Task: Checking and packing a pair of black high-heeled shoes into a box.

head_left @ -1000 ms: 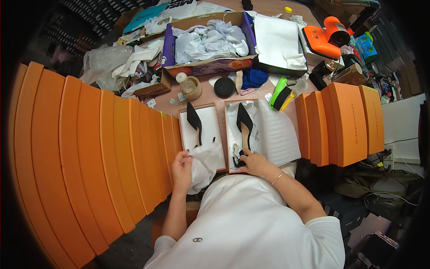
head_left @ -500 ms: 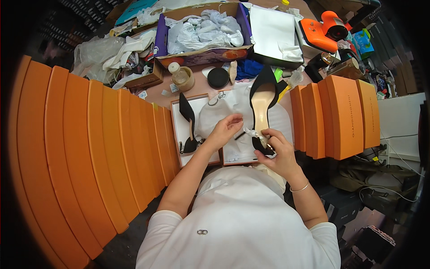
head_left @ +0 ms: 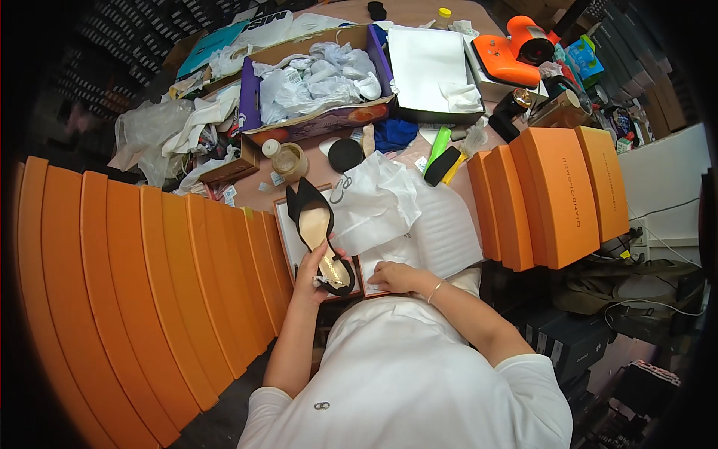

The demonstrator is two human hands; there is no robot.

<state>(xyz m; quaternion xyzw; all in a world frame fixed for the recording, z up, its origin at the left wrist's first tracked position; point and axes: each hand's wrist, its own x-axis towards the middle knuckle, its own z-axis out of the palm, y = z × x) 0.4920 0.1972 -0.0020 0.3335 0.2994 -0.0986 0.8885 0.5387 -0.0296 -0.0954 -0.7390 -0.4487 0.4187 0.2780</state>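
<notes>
So the left hand has its grip closed around the heel end of a black pointed shoe, held over the open shoebox. Right hand lies flat and open on white tissue paper just right of that shoebox.

Orange shoeboxes stacked left; more orange boxes right; purple carton behind

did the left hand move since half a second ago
Yes. The left hand came back toward the body and leftward, from over the open shoe box middle to its near left corner, now holding the black shoe.
</notes>
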